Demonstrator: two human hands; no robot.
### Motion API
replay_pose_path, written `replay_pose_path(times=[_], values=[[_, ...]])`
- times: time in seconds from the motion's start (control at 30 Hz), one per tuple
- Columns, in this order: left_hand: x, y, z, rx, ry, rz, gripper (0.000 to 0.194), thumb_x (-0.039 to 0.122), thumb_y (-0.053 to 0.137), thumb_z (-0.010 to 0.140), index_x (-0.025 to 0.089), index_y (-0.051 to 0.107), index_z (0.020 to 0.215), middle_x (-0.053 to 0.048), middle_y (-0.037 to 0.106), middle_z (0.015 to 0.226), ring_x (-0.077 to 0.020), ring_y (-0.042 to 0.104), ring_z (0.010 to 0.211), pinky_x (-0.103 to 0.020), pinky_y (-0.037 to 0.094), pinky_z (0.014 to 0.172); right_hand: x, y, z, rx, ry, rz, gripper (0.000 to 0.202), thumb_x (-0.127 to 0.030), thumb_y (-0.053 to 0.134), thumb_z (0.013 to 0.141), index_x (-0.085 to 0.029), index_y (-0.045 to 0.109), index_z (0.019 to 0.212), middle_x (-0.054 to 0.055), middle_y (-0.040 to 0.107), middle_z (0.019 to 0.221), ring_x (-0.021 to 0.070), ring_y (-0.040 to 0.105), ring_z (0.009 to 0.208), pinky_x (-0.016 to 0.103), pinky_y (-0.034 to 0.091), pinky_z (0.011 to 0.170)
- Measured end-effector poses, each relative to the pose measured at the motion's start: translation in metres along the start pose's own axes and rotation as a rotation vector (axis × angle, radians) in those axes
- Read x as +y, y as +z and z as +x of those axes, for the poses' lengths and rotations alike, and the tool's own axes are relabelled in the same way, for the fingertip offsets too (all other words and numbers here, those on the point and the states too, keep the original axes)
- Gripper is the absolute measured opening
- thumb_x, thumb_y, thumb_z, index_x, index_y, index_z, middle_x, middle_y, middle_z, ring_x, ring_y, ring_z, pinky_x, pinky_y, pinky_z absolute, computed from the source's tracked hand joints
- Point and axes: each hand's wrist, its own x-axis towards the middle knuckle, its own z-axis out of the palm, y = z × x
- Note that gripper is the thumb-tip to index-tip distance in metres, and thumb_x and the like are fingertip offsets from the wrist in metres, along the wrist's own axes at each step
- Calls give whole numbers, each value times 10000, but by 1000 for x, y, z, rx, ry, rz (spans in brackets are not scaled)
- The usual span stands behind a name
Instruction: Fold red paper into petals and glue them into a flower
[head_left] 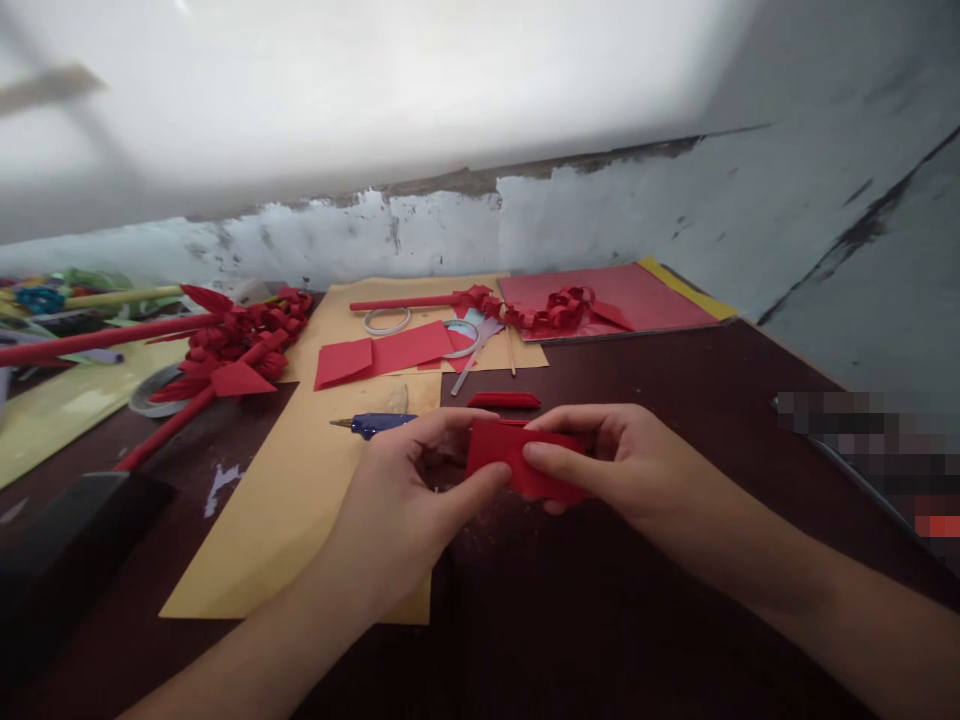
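Between my two hands is a small piece of red paper [487,452], raised a little above the dark table. My left hand [427,480] pinches its left side, thumb on the near face and fingers behind. On its right side my right hand [600,455] pinches it the same way. Just beyond lies a red utility knife or folded red strip [504,400]; I cannot tell which. The blue glue gun [375,425] with a brass-coloured nozzle lies left of the paper, partly hidden by my left hand.
Yellow paper sheets [300,520] cover the table's left middle. Red paper strips [405,350], tape rings [388,321] and a red paper flower stem [405,302] lie behind. More red paper flowers [240,350] stand left, near a black box [82,550]. A red folder [600,300] lies by the wall.
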Motion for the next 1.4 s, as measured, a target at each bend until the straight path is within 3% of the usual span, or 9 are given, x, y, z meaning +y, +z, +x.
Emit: replay_pose_path(times=[0.1, 0.33, 0.5, 0.57, 0.67, 0.87, 1.07, 1.17, 1.4], values=[[0, 0, 0, 32, 9, -91, 229, 256, 829, 882, 221, 794, 1105, -25, 834, 935, -179, 791, 886, -224, 615, 785, 1, -1, 0, 18, 9, -33, 250, -368, 886, 818, -187, 799, 967, 20, 788, 684, 118, 692, 576, 179, 549, 556], [5, -2, 3, 169, 4, -90, 245, 272, 808, 900, 159, 761, 1112, -11, 793, 724, -120, 735, 615, -164, 582, 591, 1, -3, 0, 126, -10, -121, 278, -430, 854, 854, -207, 793, 1008, -33, 656, 507, 76, 535, 409, 140, 390, 383], [6, 0, -3, 137, 122, -51, 380, 213, 745, 928, 247, 719, 1305, -39, 826, 1035, -162, 769, 822, -254, 621, 786, -2, -3, -2, 114, -16, -13, 239, -416, 854, 842, -205, 796, 938, -35, 624, 524, 72, 488, 425, 148, 359, 385], [5, 2, -6, 109, 140, 6, 358, 175, 747, 899, 269, 777, 1244, -31, 826, 1046, -183, 772, 851, -267, 611, 786, -2, -3, -2, 65, -3, 24, 235, -412, 848, 845, -197, 804, 928, -42, 594, 543, 66, 463, 437, 151, 340, 384], [7, 4, -10, 107, 98, 120, 264, 147, 773, 834, 263, 854, 1056, -22, 831, 946, -191, 761, 776, -244, 574, 643, -3, -3, -1, 9, -2, 32, 256, -419, 843, 853, -181, 808, 940, -44, 569, 596, 65, 448, 467, 158, 326, 384], [10, 2, -7, 174, 65, 40, 65, 255, 842, 838, 255, 883, 887, -9, 839, 835, -174, 778, 767, -211, 601, 697, -1, -5, -3, 0, -211, 50, 244, -449, 724, 982, -279, 727, 1157, -53, 633, 720, 93, 567, 586, 190, 484, 550], [13, -2, -2, 187, 58, -65, 69, 254, 847, 858, 268, 893, 907, -12, 850, 847, -178, 790, 795, -238, 637, 780, -7, -2, -8, 66, -314, -120, 181, -368, 879, 835, -266, 802, 964, 3, 781, 937, 178, 695, 815, 258, 543, 712], [15, 2, -5, 189, 32, -95, 73, 228, 857, 843, 255, 892, 902, -24, 851, 841, -202, 800, 820, -272, 652, 808, -7, -1, -7, 155, -369, -207, 130, -369, 850, 866, -275, 840, 954, 12, 802, 938, 224, 730, 904, 299, 559, 800], [22, 10, -11, 245, 19, -131, 93, 161, 866, 809, 250, 886, 824, -11, 838, 780, -210, 804, 802, -275, 661, 788, -6, 1, -9, 166, -458, -236, 70, -362, 836, 891, -330, 860, 949, 4, 801, 955, 238, 732, 939, 334, 587, 859]])
